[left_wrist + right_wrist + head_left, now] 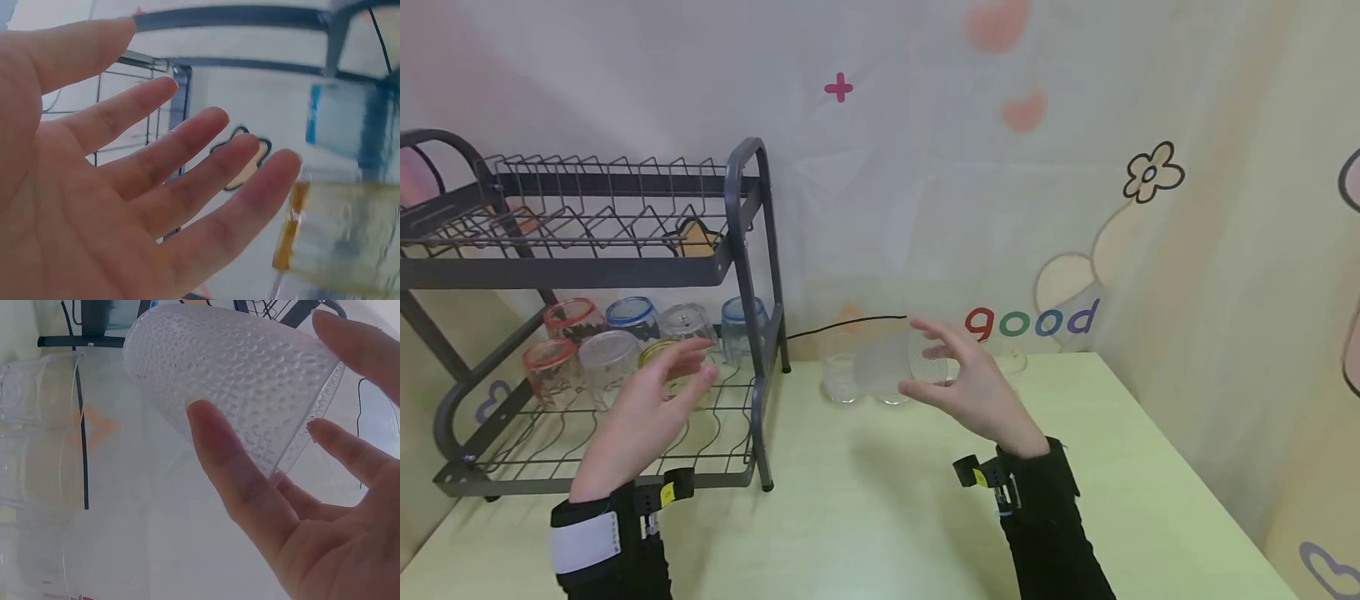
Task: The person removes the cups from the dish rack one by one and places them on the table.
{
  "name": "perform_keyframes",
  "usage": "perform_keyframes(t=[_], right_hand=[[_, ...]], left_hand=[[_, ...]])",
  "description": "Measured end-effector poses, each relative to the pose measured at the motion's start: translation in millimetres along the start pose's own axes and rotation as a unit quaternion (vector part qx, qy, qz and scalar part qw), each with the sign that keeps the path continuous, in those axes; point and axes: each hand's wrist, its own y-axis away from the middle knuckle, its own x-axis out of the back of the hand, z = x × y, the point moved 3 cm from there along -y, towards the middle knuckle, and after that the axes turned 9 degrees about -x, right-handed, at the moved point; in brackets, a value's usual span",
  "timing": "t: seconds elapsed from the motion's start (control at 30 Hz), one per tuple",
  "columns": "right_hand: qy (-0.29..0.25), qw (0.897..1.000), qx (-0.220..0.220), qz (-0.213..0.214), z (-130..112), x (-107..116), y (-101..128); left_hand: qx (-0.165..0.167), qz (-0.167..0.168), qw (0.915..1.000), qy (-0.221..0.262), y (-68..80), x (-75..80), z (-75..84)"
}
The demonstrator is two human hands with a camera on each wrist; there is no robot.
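Now the right hand (972, 385) grips a dimpled glass (237, 381) sideways above the worktop (880, 500); left hand (651, 400) spread, holding nothing, beside the rack (752, 275); glass seemingly not yet racked.

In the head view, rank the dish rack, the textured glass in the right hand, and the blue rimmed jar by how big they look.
1. dish rack, clearly largest.
2. textured glass.
3. blue rimmed jar. It sits farther back, so these two are too close to rank surely.

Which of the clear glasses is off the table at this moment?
The dimpled glass, tipped on its side in the right hand. The other clear glasses stand on the table behind it.
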Motion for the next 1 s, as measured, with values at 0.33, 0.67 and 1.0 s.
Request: perform_keyframes(t=[0.33,0.67,1.0], right_hand=[[0.024,1.000,0.012,0.012,3.3,5.3,1.0],[0.047,0.999,0.007,-0.004,5.6,-5.1,-2.8],[0.068,0.998,0.001,-0.015,9.0,-16.3,-5.5]], left_hand=[[0.008,0.006,0.9992,-0.038,-9.1,0.8,-2.8],[0.050,0.009,0.9942,-0.095,-6.4,-5.1,-17.1],[0.050,0.020,0.9928,-0.107,-12.7,-3.7,-19.2]])
